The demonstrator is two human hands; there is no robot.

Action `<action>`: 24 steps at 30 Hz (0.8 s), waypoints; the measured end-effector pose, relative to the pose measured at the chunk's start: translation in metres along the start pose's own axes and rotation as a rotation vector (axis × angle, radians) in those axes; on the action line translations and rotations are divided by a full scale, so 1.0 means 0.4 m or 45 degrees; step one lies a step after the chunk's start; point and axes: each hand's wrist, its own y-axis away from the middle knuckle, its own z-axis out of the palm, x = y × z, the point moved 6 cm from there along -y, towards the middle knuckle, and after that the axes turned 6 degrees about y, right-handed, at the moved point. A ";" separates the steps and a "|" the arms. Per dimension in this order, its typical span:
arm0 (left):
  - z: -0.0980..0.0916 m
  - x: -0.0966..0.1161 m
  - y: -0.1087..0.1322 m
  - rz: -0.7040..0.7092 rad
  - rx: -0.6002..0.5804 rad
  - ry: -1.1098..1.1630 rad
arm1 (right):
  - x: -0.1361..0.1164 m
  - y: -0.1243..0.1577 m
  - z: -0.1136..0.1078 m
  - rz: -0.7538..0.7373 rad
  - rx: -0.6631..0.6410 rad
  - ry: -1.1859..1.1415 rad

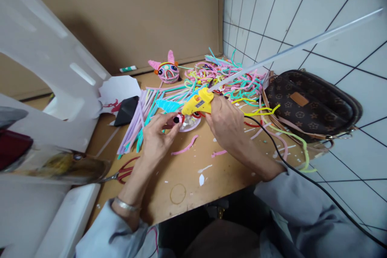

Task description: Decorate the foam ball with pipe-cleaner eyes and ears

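Note:
My right hand (226, 123) grips a yellow hot glue gun (198, 102) with a long clear glue stick (296, 48) sticking out of its back. Its nozzle points left, toward a small pink piece with a black round spot (177, 119), pinched between the thumb and fingers of my left hand (159, 135). Behind that piece is a fuzzy blue ear-like shape (167, 105); whether it is joined to the piece I cannot tell. A shallow clear dish (192, 124) lies beneath the gun, partly hidden.
A pink-eared craft head (167, 71) stands at the back. Pipe cleaners lie in a row (133, 125) and in a tangled heap (223, 76). Red-handled scissors (125, 171) lie left, a brown handbag (314, 102) right. The gun's black cord (281, 151) trails over the right edge.

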 end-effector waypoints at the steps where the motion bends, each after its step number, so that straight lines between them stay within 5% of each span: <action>1: 0.000 0.000 0.000 0.001 0.001 0.001 | 0.000 -0.001 0.000 0.000 -0.003 0.003; 24: 0.000 0.004 -0.004 0.022 0.003 0.016 | -0.002 -0.001 -0.007 -0.002 0.001 -0.021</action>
